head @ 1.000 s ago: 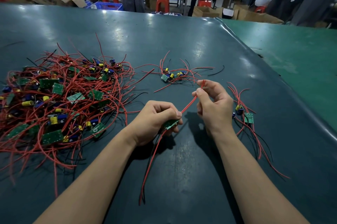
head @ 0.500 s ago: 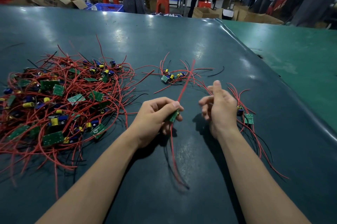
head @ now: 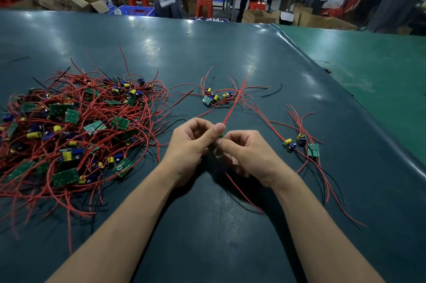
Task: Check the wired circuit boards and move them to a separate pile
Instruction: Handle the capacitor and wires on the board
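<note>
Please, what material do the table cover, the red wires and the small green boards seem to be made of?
Table cover: likely vinyl or rubber sheet, dark teal, glossy; lamp reflections show, and its edge curls up.
Red wires: probably plastic-insulated, smooth; they bend in loose curves.
Green boards: apparently rigid laminate with green coating; flat and stiff.

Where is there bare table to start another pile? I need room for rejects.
Bare table runs along the far side, beyond the big heap and the small middle cluster. The near strip right of the right hand, below the right-side boards, is mostly free too. The left side is crowded with wires.
</note>
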The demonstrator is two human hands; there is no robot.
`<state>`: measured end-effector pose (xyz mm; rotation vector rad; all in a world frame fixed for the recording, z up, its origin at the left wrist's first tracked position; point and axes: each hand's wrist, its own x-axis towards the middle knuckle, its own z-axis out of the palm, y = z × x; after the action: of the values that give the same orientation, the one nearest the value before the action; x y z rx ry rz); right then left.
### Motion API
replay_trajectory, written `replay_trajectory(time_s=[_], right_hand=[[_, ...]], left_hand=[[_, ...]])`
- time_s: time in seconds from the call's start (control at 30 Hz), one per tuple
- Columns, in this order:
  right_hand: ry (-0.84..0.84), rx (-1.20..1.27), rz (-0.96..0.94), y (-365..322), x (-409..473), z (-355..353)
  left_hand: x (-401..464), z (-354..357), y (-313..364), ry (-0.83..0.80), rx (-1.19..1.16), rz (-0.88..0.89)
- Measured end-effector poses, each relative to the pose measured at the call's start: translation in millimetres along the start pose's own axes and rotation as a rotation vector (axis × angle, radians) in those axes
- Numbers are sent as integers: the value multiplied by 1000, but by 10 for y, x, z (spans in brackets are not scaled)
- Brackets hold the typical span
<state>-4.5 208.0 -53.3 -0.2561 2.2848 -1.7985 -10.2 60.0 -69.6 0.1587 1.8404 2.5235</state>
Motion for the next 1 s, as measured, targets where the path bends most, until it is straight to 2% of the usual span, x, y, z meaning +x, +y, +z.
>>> replay_trajectory(time_s=[0.13, 0.2, 0.3, 0.4, 0.5, 0.6, 0.67, 0.77, 1.0], right_hand=[[-83, 24, 47, -26, -25, -43], [-46, 40, -3, -29, -30, -5], [240, 108, -125, -23, 18, 36], [583, 362, -170, -33, 91, -29], [846, 647, -128, -21, 129, -102], [977, 831, -24, 20, 122, -158], [998, 930, 31, 37, 104, -197], [927, 961, 96, 36, 84, -218], [850, 722, 144, 33, 156, -205]], left_hand=[[12, -21, -15, -35, 84, 23], [7, 2, 10, 25, 53, 28], [52, -31, 62, 269, 115, 142], [115, -131, 91, 470, 149, 246], [126, -134, 64, 499, 176, 257], [133, -114, 31, 452, 198, 259], [143, -126, 25, 447, 199, 259], [145, -138, 18, 443, 205, 255], [144, -138, 24, 429, 233, 233]])
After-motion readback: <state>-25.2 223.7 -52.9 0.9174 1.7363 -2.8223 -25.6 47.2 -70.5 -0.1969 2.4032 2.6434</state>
